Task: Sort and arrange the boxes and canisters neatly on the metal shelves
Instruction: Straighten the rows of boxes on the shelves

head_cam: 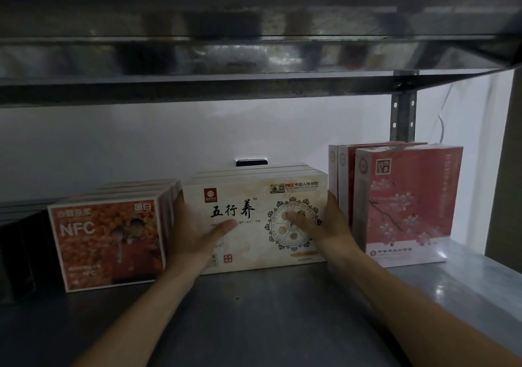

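Hands hold one box by its two sides. The left hand and the right hand grip the flat cream cardboard box with black writing, which stands upright on the grey metal shelf. Each thumb lies flat on its front. The other fingers curl round its edges, mostly hidden. Just left of the left fingers stands the orange cardboard box marked NFC. Just right of the right fingers stand the red cardboard boxes with pink blossoms. Holding both edges likely keeps it straight in its gap.
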{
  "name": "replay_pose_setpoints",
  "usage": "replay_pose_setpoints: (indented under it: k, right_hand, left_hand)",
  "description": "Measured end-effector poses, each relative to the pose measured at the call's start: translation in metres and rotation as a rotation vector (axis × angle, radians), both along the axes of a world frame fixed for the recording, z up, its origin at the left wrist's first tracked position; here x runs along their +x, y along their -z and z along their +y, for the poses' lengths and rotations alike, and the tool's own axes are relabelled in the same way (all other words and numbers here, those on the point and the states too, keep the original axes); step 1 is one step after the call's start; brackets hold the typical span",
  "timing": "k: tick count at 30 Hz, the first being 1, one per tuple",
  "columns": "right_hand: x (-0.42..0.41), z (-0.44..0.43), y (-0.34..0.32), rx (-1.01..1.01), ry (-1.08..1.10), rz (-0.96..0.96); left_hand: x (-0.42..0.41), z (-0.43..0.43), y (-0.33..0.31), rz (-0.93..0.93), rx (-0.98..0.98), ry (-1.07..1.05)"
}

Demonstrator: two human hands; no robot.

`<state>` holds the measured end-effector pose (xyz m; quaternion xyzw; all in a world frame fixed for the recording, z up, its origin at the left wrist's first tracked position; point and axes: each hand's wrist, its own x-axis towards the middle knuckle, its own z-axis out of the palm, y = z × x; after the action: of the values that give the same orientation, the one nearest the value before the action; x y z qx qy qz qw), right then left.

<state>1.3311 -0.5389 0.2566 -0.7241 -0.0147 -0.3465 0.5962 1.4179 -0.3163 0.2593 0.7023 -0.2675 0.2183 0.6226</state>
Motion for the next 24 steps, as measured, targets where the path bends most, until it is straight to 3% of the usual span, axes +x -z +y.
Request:
replay_pose_setpoints:
  k: [16, 24]
  right_hand:
    - [-0.001, 0.000, -0.001, -0.008, 0.030, 0.059]
    - [-0.023, 0.015, -0.011, -0.061, 0.159, 0.068]
  left_hand:
    - [-0.009, -0.002, -0.003, -0.029, -0.016, 0.009]
    - [-0.023, 0.003, -0.014, -0.039, 0.065, -0.138]
